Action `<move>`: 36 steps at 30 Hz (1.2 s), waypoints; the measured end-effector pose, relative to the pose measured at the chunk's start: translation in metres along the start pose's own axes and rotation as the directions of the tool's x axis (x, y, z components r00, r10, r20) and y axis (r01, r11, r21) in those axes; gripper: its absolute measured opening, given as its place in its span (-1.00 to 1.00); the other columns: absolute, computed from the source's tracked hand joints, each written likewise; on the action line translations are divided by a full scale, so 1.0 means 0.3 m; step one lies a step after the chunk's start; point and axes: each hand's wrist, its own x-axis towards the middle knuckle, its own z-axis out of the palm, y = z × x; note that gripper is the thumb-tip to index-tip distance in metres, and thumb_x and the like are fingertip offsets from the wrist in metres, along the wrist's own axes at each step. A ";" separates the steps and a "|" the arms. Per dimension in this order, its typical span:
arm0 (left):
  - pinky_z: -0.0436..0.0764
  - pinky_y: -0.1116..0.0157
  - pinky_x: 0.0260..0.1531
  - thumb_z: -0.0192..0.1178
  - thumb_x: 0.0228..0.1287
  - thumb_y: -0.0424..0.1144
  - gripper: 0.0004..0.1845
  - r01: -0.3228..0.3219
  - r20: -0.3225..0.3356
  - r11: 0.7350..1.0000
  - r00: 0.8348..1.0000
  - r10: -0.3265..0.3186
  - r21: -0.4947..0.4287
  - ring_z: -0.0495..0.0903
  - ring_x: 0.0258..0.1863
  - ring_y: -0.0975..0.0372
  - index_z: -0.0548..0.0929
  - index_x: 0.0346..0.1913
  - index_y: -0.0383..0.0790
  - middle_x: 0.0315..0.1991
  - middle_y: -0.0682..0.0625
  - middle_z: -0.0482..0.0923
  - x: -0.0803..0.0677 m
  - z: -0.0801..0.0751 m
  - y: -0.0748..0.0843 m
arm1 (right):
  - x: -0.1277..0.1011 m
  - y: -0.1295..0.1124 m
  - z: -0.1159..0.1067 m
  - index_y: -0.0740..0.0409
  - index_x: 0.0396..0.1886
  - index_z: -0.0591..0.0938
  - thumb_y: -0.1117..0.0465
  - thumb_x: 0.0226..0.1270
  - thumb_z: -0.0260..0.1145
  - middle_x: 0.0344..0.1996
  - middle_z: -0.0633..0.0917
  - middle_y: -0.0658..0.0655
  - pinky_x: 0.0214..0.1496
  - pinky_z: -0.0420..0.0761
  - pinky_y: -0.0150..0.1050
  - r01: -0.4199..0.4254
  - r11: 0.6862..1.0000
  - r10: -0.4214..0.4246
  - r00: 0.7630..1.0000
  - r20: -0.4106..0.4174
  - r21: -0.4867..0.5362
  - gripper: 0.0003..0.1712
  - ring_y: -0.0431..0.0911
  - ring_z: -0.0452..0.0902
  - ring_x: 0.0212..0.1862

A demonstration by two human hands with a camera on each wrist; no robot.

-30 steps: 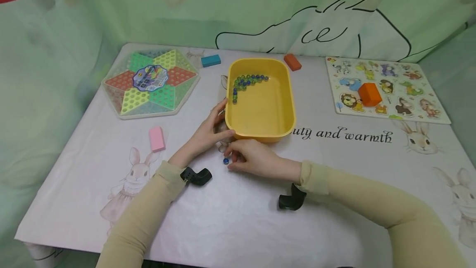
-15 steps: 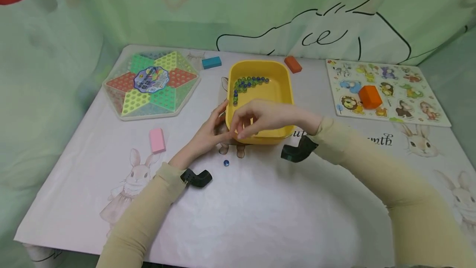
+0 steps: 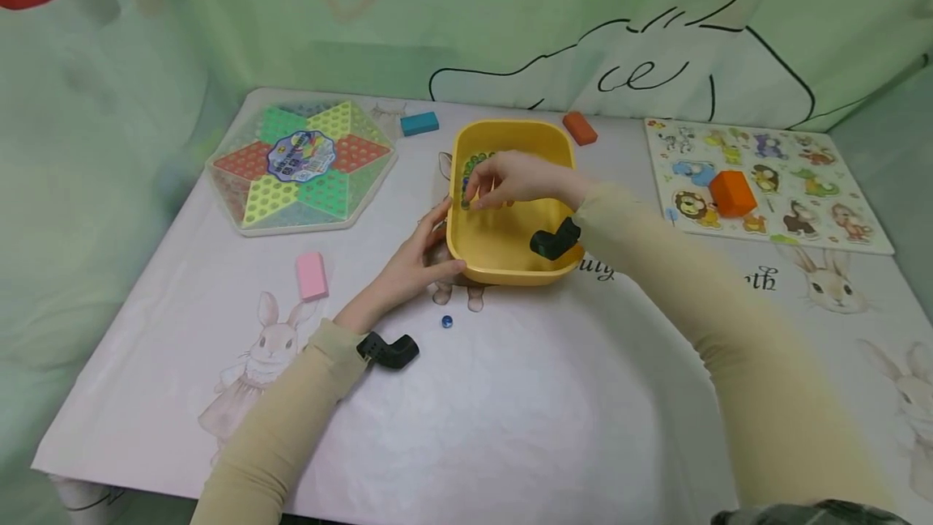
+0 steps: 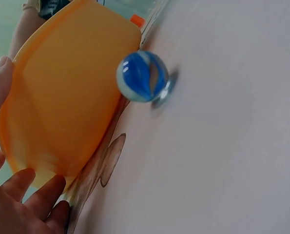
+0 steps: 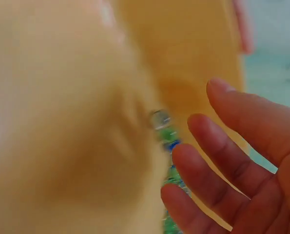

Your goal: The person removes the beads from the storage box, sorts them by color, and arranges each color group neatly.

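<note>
My left hand (image 3: pixel 414 267) rests against the near left corner of the yellow basin (image 3: pixel 521 277), the thumb at the rim and the spread fingers touching the wall. Inside the basin my right hand (image 3: pixel 521 178) hovers above the marbles (image 3: pixel 477 159) along the left side. From the right wrist view, its fingers are apart and loosely bent, with nothing visible between them. Green and blue marbles (image 5: pixel 168 133) lie in a row beside the fingertips, partly hidden by them. A single blue marble (image 3: pixel 447 321) sits on the table in front of the basin, large in the left wrist view.
A Chinese checkers box (image 3: pixel 302 168) lies at the back left. Around the basin are a pink block (image 3: pixel 312 276), a blue block (image 3: pixel 419 123) and a red-orange block (image 3: pixel 580 128). An animal puzzle board (image 3: pixel 773 185) with an orange block (image 3: pixel 732 194) on it lies right.
My right hand has left the table near the blue marble and moved up over the near rim into the basin. My left hand and the blue marble have stayed put.
</note>
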 end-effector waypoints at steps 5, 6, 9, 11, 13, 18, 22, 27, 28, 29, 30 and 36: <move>0.00 0.08 0.38 0.22 0.21 -0.10 -0.09 -0.009 0.004 1.000 1.000 0.009 -0.007 0.09 0.40 0.18 -0.16 0.45 0.24 0.48 0.16 -0.15 0.000 0.005 -0.001 | 0.037 0.032 0.023 0.13 -0.10 0.61 0.21 0.23 0.29 -0.32 0.59 0.11 -0.26 0.45 -0.32 -0.028 0.997 0.026 0.999 -0.034 -0.079 -0.76 -0.07 0.43 -0.29; 0.00 0.07 0.38 0.22 0.21 -0.11 -0.09 -0.011 0.007 1.000 1.000 0.011 -0.008 0.10 0.40 0.18 -0.17 0.45 0.24 0.48 0.15 -0.14 -0.001 0.006 -0.001 | 0.041 0.035 0.027 0.12 -0.10 0.61 0.21 0.23 0.29 -0.31 0.59 0.12 -0.24 0.44 -0.32 -0.034 0.995 0.030 0.999 -0.041 -0.097 -0.76 -0.07 0.42 -0.28; 0.02 0.07 0.37 0.22 0.22 -0.15 -0.09 -0.024 0.012 1.000 1.000 0.024 -0.007 0.11 0.40 0.18 -0.17 0.45 0.23 0.48 0.11 -0.13 -0.004 0.008 -0.001 | 0.053 0.040 0.037 0.12 -0.10 0.61 0.22 0.23 0.29 -0.29 0.59 0.12 -0.19 0.43 -0.30 -0.046 0.990 0.039 0.998 -0.054 -0.131 -0.76 -0.06 0.41 -0.24; 0.02 0.06 0.37 0.21 0.22 -0.16 -0.09 -0.028 0.011 1.000 1.000 0.028 -0.009 0.11 0.40 0.17 -0.16 0.45 0.22 0.48 0.11 -0.12 -0.007 0.009 -0.002 | 0.058 0.035 0.044 0.14 -0.11 0.62 0.22 0.22 0.30 -0.28 0.60 0.13 -0.16 0.44 -0.27 -0.046 0.989 0.038 0.998 -0.053 -0.143 -0.76 -0.04 0.41 -0.23; 0.03 0.06 0.37 0.21 0.22 -0.14 -0.10 -0.028 0.007 1.000 1.000 0.028 -0.002 0.11 0.40 0.16 -0.16 0.45 0.23 0.48 0.11 -0.12 -0.008 0.010 -0.004 | 0.063 0.030 0.052 0.15 -0.10 0.62 0.22 0.21 0.30 -0.26 0.61 0.13 -0.13 0.45 -0.26 -0.040 0.989 0.033 0.998 -0.047 -0.146 -0.75 -0.04 0.41 -0.21; 0.03 0.06 0.37 0.22 0.20 -0.05 -0.09 -0.027 0.008 1.000 1.000 0.027 -0.008 0.13 0.39 0.16 -0.16 0.45 0.23 0.47 0.06 -0.07 -0.012 0.013 -0.011 | 0.071 0.016 0.068 0.14 -0.10 0.63 0.22 0.20 0.31 -0.24 0.62 0.11 -0.08 0.45 -0.24 -0.041 0.983 0.033 0.998 -0.047 -0.180 -0.74 -0.05 0.41 -0.19; 0.02 0.07 0.37 0.22 0.18 0.02 -0.08 -0.023 0.004 1.000 1.000 0.023 -0.007 0.13 0.39 0.17 -0.16 0.45 0.25 0.47 0.06 -0.08 -0.011 0.014 -0.015 | 0.075 0.008 0.076 0.13 -0.12 0.64 0.23 0.21 0.31 -0.25 0.62 0.11 -0.07 0.45 -0.23 -0.046 0.978 0.036 0.998 -0.053 -0.205 -0.77 -0.04 0.41 -0.19; 0.07 0.06 0.36 0.22 0.19 -0.03 -0.09 -0.036 0.015 0.999 0.999 0.037 -0.038 0.17 0.37 0.16 -0.16 0.45 0.21 0.44 -0.05 0.04 -0.011 0.012 -0.014 | 0.077 0.009 0.077 0.12 -0.16 0.64 0.22 0.20 0.32 -0.26 0.63 0.10 -0.07 0.48 -0.24 -0.033 0.971 0.022 0.999 -0.050 -0.239 -0.79 -0.05 0.43 -0.21; 0.07 0.04 0.35 0.21 0.22 -0.10 -0.10 -0.038 0.020 0.998 0.999 0.039 -0.047 0.17 0.37 0.12 -0.16 0.46 0.15 0.42 -0.11 0.07 -0.013 0.012 0.000 | 0.076 0.009 0.074 0.11 -0.17 0.64 0.21 0.20 0.32 -0.27 0.64 0.10 -0.08 0.48 -0.24 -0.029 0.969 0.018 0.999 -0.050 -0.245 -0.80 -0.06 0.44 -0.21; 0.08 0.02 0.35 0.20 0.23 -0.17 -0.10 -0.043 0.026 0.998 0.999 0.045 -0.056 0.17 0.37 0.08 -0.17 0.47 0.09 0.42 -0.15 0.07 -0.016 0.012 0.016 | 0.073 0.010 0.069 0.10 -0.19 0.64 0.20 0.19 0.33 -0.28 0.63 0.09 -0.10 0.48 -0.25 -0.024 0.967 0.011 0.998 -0.054 -0.254 -0.81 -0.06 0.43 -0.22; 0.08 0.02 0.34 0.20 0.23 -0.15 -0.10 -0.048 0.026 0.997 0.998 0.050 -0.056 0.17 0.36 0.08 -0.17 0.47 0.09 0.42 -0.16 0.07 -0.015 0.012 0.017 | 0.067 0.008 0.061 0.09 -0.20 0.65 0.19 0.19 0.33 -0.29 0.63 0.09 -0.12 0.48 -0.25 -0.014 0.966 0.000 0.999 -0.054 -0.260 -0.82 -0.06 0.43 -0.22; 0.10 0.05 0.34 0.22 0.18 0.01 -0.06 -0.038 0.021 0.999 0.999 0.038 -0.039 0.16 0.37 0.10 -0.17 0.47 0.11 0.41 -0.17 0.07 -0.004 0.003 -0.001 | 0.000 -0.041 -0.009 0.08 -0.24 0.66 0.20 0.20 0.32 -0.32 0.64 0.07 -0.19 0.48 -0.26 0.071 0.961 -0.087 0.995 -0.047 -0.267 -0.86 -0.08 0.45 -0.24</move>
